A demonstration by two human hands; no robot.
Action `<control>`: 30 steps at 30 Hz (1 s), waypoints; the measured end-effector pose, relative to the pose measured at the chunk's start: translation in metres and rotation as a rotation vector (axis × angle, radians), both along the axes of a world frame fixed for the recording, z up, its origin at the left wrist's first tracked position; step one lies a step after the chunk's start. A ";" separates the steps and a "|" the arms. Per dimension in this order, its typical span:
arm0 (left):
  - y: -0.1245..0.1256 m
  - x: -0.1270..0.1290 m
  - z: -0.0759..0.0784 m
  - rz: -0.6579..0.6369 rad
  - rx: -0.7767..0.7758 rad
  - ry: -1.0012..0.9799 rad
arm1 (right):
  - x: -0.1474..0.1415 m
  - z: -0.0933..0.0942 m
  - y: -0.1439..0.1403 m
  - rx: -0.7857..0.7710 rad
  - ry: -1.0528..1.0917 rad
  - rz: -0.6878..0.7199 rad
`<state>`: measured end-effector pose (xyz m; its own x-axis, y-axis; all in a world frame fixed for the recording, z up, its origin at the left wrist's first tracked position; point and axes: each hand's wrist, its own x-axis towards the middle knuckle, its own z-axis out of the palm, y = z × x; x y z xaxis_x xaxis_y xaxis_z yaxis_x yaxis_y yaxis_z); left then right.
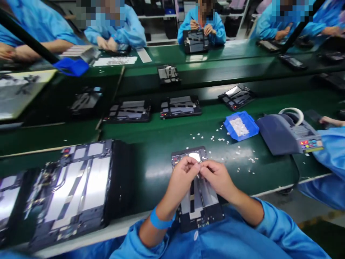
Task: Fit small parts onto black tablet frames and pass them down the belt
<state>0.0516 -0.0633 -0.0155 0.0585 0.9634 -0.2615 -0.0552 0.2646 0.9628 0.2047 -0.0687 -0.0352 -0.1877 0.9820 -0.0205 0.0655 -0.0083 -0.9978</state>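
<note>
An opened tablet [198,205] lies at the table's front edge, its silvery inner panels facing up. Over its upper half, my left hand [185,172] and my right hand [215,178] meet with their fingertips pinched together. Whatever sits between the fingertips is too small to make out. A blue band circles my left wrist. Small white pieces are scattered on the green table to the right of the tablet, near a blue tray [254,126] that holds a heap of similar white bits.
A grey tape-dispenser-like machine [280,135] stands right of the tray. Stacked opened tablets [94,183] fill the left. More opened tablets [181,106] lie along the dark strip ahead. Co-workers in blue sit across the table, and another person's sleeve [331,151] is at the right.
</note>
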 end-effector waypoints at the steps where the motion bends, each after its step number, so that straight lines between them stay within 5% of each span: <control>1: -0.003 -0.007 -0.002 0.055 0.015 0.005 | -0.004 -0.002 0.001 0.031 -0.032 0.040; 6: -0.017 -0.064 -0.004 0.355 0.076 0.171 | 0.009 -0.012 0.022 0.293 -0.399 0.083; 13: 0.002 -0.081 -0.009 0.143 -0.016 0.304 | -0.007 -0.012 0.067 0.773 -0.892 0.411; 17: 0.007 -0.082 -0.012 0.112 -0.006 0.408 | -0.020 -0.013 0.077 0.862 -1.027 0.527; 25: 0.022 -0.085 -0.001 -0.144 0.132 0.723 | -0.012 -0.014 0.085 0.959 -1.078 0.633; 30: 0.041 -0.079 -0.009 -0.245 0.193 0.845 | -0.011 -0.015 0.087 0.975 -1.063 0.624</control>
<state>-0.0271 -0.0225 -0.0246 0.1301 0.9808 -0.1453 0.7281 0.0049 0.6855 0.1933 0.0180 -0.0504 -0.8659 0.4711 0.1685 0.4607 0.8821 -0.0986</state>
